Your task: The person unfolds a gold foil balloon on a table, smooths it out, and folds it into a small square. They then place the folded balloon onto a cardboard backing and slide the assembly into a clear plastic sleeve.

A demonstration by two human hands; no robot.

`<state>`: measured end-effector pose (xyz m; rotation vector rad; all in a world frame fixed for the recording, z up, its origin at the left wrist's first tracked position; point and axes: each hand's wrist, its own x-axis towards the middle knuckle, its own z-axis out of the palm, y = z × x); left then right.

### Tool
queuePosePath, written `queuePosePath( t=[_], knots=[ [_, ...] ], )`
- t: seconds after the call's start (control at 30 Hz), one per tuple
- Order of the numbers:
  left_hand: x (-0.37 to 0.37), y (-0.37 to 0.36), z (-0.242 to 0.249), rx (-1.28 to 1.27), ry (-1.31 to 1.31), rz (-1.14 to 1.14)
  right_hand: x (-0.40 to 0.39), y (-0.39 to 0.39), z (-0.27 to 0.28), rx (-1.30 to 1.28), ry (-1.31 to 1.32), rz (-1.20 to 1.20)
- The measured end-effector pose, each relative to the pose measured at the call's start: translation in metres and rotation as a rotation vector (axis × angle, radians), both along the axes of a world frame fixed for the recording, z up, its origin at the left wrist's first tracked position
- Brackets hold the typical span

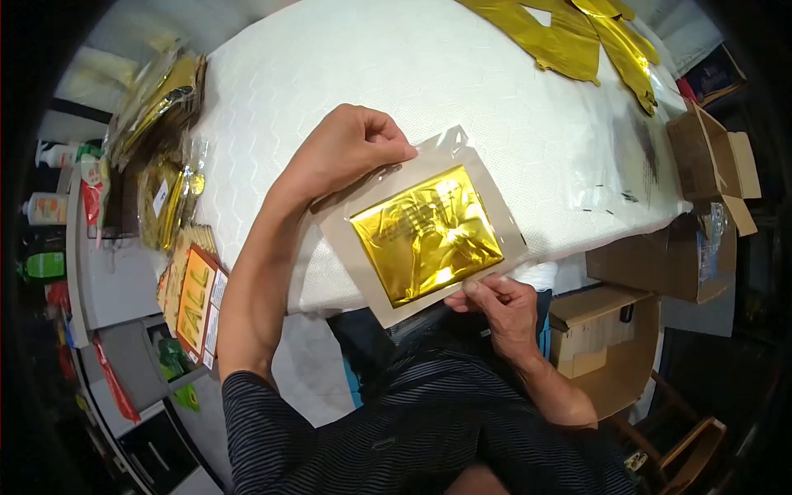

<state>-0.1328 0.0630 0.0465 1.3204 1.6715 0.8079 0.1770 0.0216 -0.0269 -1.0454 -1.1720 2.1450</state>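
A clear plastic bag (pixel 488 183) lies tilted at the front edge of the white covered table, with a sheet of beige card inside it. Against the card is a folded square of shiny gold foil (pixel 429 239), with faint dark print showing over it. My left hand (pixel 355 144) pinches the bag's upper edge between thumb and curled fingers. At the lower edge, my right hand (pixel 499 307) grips the bag with its thumb on top. Both hands are closed on the bag, and some fingertips are hidden.
Gold foil pieces (pixel 569 37) lie at the table's far right. Bagged gold packets (pixel 165 194) and orange lettered packets (pixel 198 301) stack along the left. Clear plastic bags (pixel 619 165) rest on the right side. Open cardboard boxes (pixel 643 260) stand to the right, one (pixel 606 346) below table height.
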Motion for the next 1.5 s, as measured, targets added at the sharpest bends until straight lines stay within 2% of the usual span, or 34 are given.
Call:
queuePosePath(
  t=[0.03,0.27,0.33,0.37,0.43,0.67,0.8,0.87,0.93,0.97,1.03,1.07,1.1,1.13,1.2,1.27,1.3,1.33,1.4,1.47,1.5],
  knots=[
    [0.003,0.0,0.002,-0.03,0.073,0.049,0.0,0.0,0.0,0.008,0.006,0.001],
    [-0.011,0.001,0.004,-0.143,0.02,0.037,-0.002,-0.001,0.002,0.011,-0.011,-0.047],
    [-0.02,-0.002,0.0,-0.07,-0.087,-0.176,-0.001,0.0,0.0,-0.007,-0.002,-0.042],
    [-0.021,-0.003,0.001,-0.07,-0.087,-0.176,0.0,0.0,-0.001,-0.023,0.007,-0.035],
    [-0.02,-0.007,0.001,-0.095,-0.264,-0.123,0.001,0.0,-0.004,-0.015,0.016,-0.047],
    [-0.02,-0.005,-0.008,-0.093,-0.373,-0.097,-0.009,-0.003,0.004,0.0,0.005,-0.133],
    [-0.017,-0.002,-0.008,-0.117,-0.263,-0.087,-0.012,-0.005,0.005,-0.033,0.011,-0.223],
    [-0.013,-0.001,-0.004,-0.109,-0.225,-0.126,-0.014,-0.004,0.008,-0.073,0.027,-0.142],
    [-0.01,0.0,0.004,-0.183,-0.046,-0.042,-0.018,-0.004,0.012,-0.052,0.041,-0.098],
    [-0.016,0.006,0.003,-0.173,-0.041,-0.062,-0.019,-0.003,0.012,-0.033,0.022,-0.042],
    [-0.028,0.011,-0.003,-0.097,0.137,-0.093,-0.019,0.003,0.017,-0.007,0.008,0.018],
    [-0.03,0.014,0.0,-0.088,0.144,-0.089,-0.017,0.008,0.026,-0.018,-0.029,0.155],
    [-0.032,0.016,0.003,-0.05,0.265,-0.091,-0.015,0.014,0.034,-0.027,-0.066,0.297],
    [-0.035,0.019,0.006,-0.014,0.389,-0.086,-0.008,0.023,0.039,-0.016,-0.056,0.31],
    [-0.041,0.02,0.002,-0.049,0.404,-0.035,0.007,0.046,0.051,0.431,-0.147,0.393],
    [-0.041,0.019,-0.003,0.081,0.498,0.068,0.01,0.075,0.065,0.734,-0.299,0.249],
    [-0.029,0.016,0.007,0.007,0.537,0.175,0.004,0.093,0.074,1.006,-0.331,0.177],
    [-0.023,0.012,0.008,0.011,0.541,0.186,-0.004,0.114,0.081,1.276,-0.36,0.097],
    [-0.013,0.003,0.009,0.185,0.635,0.262,-0.033,0.155,0.083,1.544,-0.495,0.048],
    [-0.007,-0.003,0.005,0.214,0.629,0.266,-0.069,0.214,0.049,1.866,-0.572,0.009],
    [-0.007,-0.004,-0.004,0.295,0.654,0.267,-0.085,0.236,0.044,1.876,-0.613,0.088]
  ],
)
